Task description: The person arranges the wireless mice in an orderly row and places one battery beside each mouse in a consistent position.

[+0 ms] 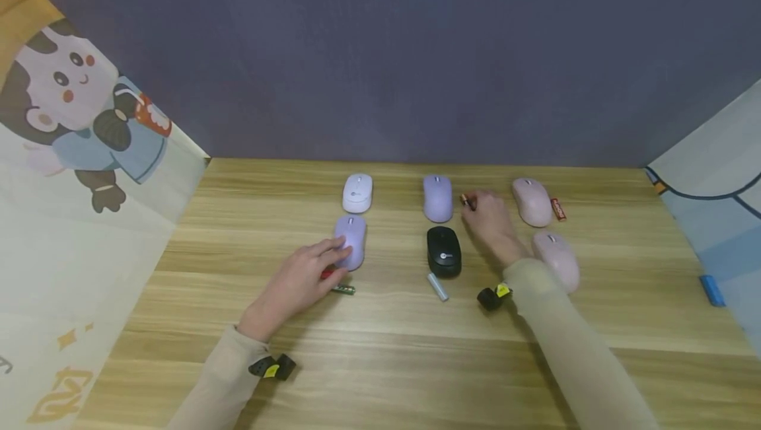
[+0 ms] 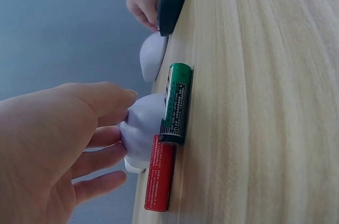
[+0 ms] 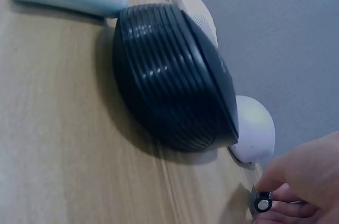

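My left hand [image 1: 300, 275] reaches over the front purple mouse [image 1: 355, 238], its fingertips touching or just above the mouse's left side. Below it, a green battery [image 2: 179, 102] and a red battery [image 2: 160, 173] lie end to end by that mouse, partly hidden by the thumb in the head view. My right hand [image 1: 490, 218] pinches a dark battery [image 3: 263, 202] with a coppery end between thumb and fingers, low over the table. That hand is just right of the rear purple mouse [image 1: 438, 199] and behind the black mouse [image 1: 444, 251].
A white mouse [image 1: 357, 193] sits at the back left. Two pink mice stand at the right, the rear one [image 1: 532, 202] beside a small red battery [image 1: 558, 209], the front one [image 1: 559, 261] partly behind the right sleeve. A pale blue battery [image 1: 438, 286] lies before the black mouse.
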`<state>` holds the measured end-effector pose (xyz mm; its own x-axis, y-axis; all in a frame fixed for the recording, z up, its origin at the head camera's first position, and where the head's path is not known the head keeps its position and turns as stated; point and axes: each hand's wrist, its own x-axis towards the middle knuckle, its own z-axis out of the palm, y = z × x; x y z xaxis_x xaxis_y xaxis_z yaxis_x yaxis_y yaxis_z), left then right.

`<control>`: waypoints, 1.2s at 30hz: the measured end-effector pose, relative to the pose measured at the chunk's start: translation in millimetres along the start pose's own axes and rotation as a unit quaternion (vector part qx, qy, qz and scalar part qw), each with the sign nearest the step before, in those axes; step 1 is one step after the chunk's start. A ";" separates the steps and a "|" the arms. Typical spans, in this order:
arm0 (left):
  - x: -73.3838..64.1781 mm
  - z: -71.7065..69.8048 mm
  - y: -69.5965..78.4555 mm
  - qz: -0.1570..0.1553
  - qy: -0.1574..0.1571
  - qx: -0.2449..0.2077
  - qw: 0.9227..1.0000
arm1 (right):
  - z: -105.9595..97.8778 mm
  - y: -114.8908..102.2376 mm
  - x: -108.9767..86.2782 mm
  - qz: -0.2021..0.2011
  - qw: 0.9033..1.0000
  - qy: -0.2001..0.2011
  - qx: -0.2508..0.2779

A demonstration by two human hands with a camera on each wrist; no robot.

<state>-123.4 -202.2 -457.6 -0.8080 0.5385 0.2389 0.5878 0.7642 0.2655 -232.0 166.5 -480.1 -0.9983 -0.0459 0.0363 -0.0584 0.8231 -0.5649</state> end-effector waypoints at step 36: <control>-0.4 0.3 0.8 -0.003 -0.004 0.001 1.000 | 2.1 -8.1 3.4 0.031 0.999 -0.041 0.004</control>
<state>-122.6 -201.8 -457.8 -0.8113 0.5375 0.2300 0.5836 0.7679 0.2641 -235.0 158.5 -477.2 -0.9969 -0.0412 -0.0671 0.0045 0.8208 -0.5713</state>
